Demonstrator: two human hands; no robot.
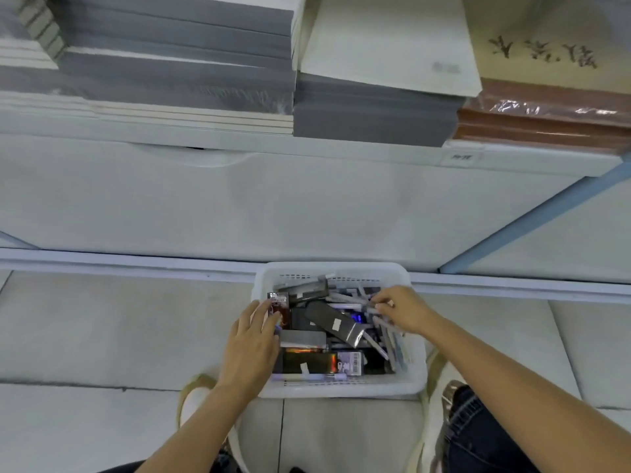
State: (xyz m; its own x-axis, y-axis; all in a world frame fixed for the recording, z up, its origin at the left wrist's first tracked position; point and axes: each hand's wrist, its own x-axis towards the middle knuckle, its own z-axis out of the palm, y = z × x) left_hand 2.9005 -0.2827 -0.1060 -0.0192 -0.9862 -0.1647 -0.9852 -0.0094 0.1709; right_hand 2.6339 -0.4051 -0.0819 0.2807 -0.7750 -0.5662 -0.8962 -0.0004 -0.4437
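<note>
A white plastic basket [415, 377] sits on the tiled floor in front of a shelf unit, filled with dark packaged boxes and several pale pens. My left hand [251, 346] lies over the basket's left rim, fingers extended and touching a small dark red packet [280, 307] standing at the left side. My right hand [403, 310] reaches in from the right, and its fingers pinch pale pens [351, 298] near the back right of the basket. A long grey pack [333, 322] lies diagonally in the middle.
A white shelf front [307, 206] rises behind the basket, its ledge carrying stacks of grey and cream paper pads [177, 63] and brown wrapped pads [546, 114]. Grey floor tiles [102, 329] spread left and right. My knee in dark jeans [478, 435] is at the lower right.
</note>
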